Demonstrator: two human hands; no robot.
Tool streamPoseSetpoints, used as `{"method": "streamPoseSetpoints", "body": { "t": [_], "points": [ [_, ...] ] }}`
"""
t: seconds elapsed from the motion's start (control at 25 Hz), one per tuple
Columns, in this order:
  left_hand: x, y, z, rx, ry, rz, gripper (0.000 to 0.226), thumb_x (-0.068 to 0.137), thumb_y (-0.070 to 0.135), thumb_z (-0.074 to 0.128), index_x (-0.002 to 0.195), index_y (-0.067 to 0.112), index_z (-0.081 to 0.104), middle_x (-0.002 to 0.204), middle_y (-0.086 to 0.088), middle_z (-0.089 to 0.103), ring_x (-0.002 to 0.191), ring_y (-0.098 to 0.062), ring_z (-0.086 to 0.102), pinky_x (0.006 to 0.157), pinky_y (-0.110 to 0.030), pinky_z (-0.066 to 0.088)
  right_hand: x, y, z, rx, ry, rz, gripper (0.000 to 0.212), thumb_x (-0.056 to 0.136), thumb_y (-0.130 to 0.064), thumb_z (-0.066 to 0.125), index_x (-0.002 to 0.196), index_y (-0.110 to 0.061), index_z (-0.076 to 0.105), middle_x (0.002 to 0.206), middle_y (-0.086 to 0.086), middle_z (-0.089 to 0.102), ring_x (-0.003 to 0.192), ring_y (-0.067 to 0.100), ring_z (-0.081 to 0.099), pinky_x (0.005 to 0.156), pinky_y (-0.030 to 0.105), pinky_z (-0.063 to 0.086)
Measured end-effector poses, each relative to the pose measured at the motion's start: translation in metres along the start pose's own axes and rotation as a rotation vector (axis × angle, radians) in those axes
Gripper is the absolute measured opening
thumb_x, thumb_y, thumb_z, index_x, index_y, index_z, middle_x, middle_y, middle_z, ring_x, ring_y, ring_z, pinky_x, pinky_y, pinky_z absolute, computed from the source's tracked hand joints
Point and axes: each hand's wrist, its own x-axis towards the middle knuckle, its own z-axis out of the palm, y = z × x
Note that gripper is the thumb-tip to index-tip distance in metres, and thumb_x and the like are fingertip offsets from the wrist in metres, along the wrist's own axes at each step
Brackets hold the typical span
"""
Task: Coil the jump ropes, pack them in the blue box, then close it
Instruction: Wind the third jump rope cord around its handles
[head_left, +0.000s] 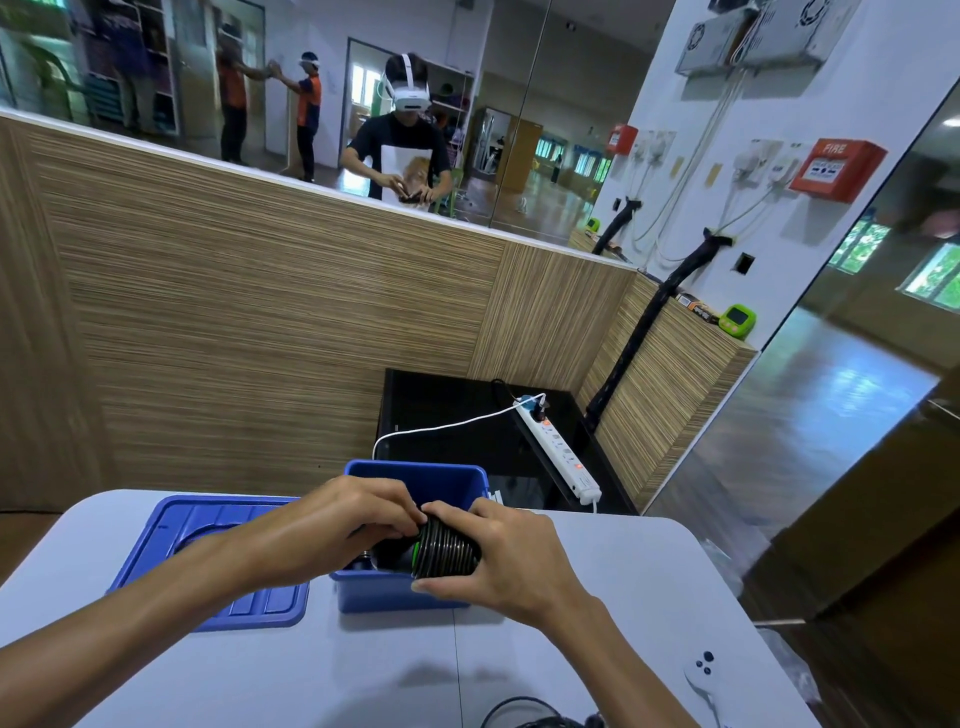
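Coiled black jump rope with a green-trimmed handle (445, 550) is held over the open blue plastic box (415, 486) on the pale tabletop (597, 597). Both hands grip it: right hand (511, 553) curls round the coil, keeping the loops together, while left hand (343, 525) pinches its top. The ribbed blue plastic lid (208, 525) lies beside the box, leaving it open for packing.
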Motion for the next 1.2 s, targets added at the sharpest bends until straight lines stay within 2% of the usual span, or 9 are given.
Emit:
{"method": "streamPoseSetpoints", "body": {
  "t": [0.2,0.36,0.48,0.6,0.8,1.0,1.2],
  "points": [
    [0.007,0.003,-0.001,0.001,0.019,0.02,0.016,0.093,0.017,0.06,0.1,0.023,0.073,0.11,0.019,0.063,0.095,0.005,0.061,0.077,-0.02,0.052,-0.003,0.002,0.002,-0.009,0.029,0.009,0.077,0.073,-0.085,0.049,0.14,-0.047,0.046,0.095,-0.009,0.063,0.083,0.013,0.062,0.068,0.03,0.05],
    [0.01,0.004,0.002,-0.163,0.115,-0.046,0.019,0.085,0.01,0.072,0.101,0.021,0.069,0.099,0.012,0.063,0.091,-0.007,0.066,0.076,-0.022,0.054,-0.002,0.003,0.006,-0.04,0.063,0.007,0.075,0.071,-0.085,0.051,0.136,-0.047,0.049,0.089,-0.009,0.062,0.077,0.015,0.062,0.063,0.032,0.05],
    [0.011,-0.003,0.002,-0.301,0.175,-0.119,0.02,0.078,0.018,0.079,0.096,0.017,0.07,0.097,0.003,0.063,0.091,-0.012,0.069,0.079,-0.028,0.059,-0.002,0.003,0.007,-0.052,0.066,0.016,0.077,0.072,-0.085,0.049,0.137,-0.045,0.049,0.092,-0.007,0.064,0.078,0.016,0.063,0.063,0.034,0.052],
    [0.012,-0.009,0.004,-0.219,0.154,-0.112,0.017,0.077,0.032,0.079,0.089,0.022,0.074,0.092,0.009,0.065,0.085,-0.01,0.069,0.075,-0.031,0.058,-0.003,0.001,0.01,-0.065,0.102,-0.001,0.075,0.071,-0.085,0.049,0.134,-0.045,0.05,0.088,-0.008,0.064,0.073,0.017,0.063,0.059,0.033,0.051],
    [0.013,-0.007,0.004,-0.076,0.136,-0.125,0.024,0.077,0.048,0.072,0.088,0.027,0.072,0.087,0.016,0.069,0.082,0.0,0.064,0.071,-0.025,0.053,-0.004,0.003,0.015,-0.1,0.183,-0.033,0.073,0.069,-0.083,0.052,0.131,-0.044,0.052,0.08,-0.009,0.062,0.065,0.014,0.062,0.051,0.03,0.05],
    [0.011,-0.007,0.016,-0.181,0.144,-0.233,0.025,0.075,0.04,0.076,0.082,0.017,0.07,0.081,0.01,0.071,0.077,-0.002,0.069,0.07,-0.029,0.057,-0.007,0.002,0.019,-0.114,0.199,-0.031,0.072,0.07,-0.084,0.051,0.129,-0.043,0.055,0.08,-0.01,0.064,0.065,0.012,0.062,0.05,0.028,0.05],
    [0.009,-0.006,0.025,-0.084,0.112,-0.202,0.017,0.086,0.039,0.069,0.085,0.022,0.072,0.081,0.011,0.07,0.077,-0.004,0.065,0.07,-0.031,0.054,-0.011,0.001,0.021,-0.134,0.216,0.002,0.074,0.069,-0.086,0.05,0.127,-0.041,0.06,0.081,-0.012,0.065,0.064,0.01,0.062,0.051,0.021,0.041]
  ]
}}
